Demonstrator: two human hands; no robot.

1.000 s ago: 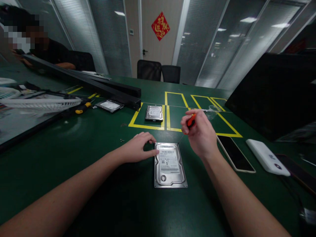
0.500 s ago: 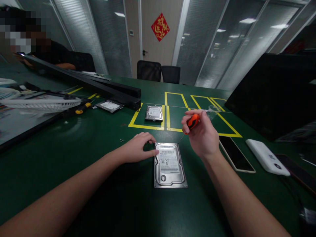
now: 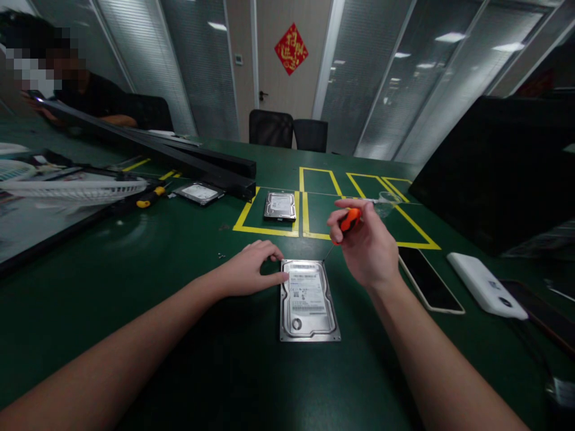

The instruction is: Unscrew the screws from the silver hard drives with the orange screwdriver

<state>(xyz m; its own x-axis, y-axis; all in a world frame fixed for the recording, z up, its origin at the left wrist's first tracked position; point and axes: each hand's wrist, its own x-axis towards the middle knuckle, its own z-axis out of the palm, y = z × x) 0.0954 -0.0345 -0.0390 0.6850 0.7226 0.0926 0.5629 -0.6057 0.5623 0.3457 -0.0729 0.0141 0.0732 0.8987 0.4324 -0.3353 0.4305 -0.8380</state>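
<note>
A silver hard drive point(image 3: 309, 305) with a white label lies flat on the green table in front of me. My left hand point(image 3: 258, 269) grips its far left corner, thumb on the label side and fingers curled at the edge. In my right hand point(image 3: 366, 245) is a screwdriver with an orange and black handle point(image 3: 349, 220). Its thin shaft slants down to the drive's far right corner, where the tip meets the edge; the exact contact is too small to see. Left of the drive lie a few tiny screws point(image 3: 221, 255).
Another hard drive point(image 3: 281, 205) sits inside yellow tape beyond my hands. A third drive point(image 3: 200, 192), a yellow-handled screwdriver point(image 3: 151, 197) and a white basket point(image 3: 76, 188) are at left. To the right lie a phone point(image 3: 431, 280) and a white power bank point(image 3: 486, 284). A person sits far left.
The screwdriver handle and my right hand have shifted very slightly left. My left hand and the hard drive stay in place.
</note>
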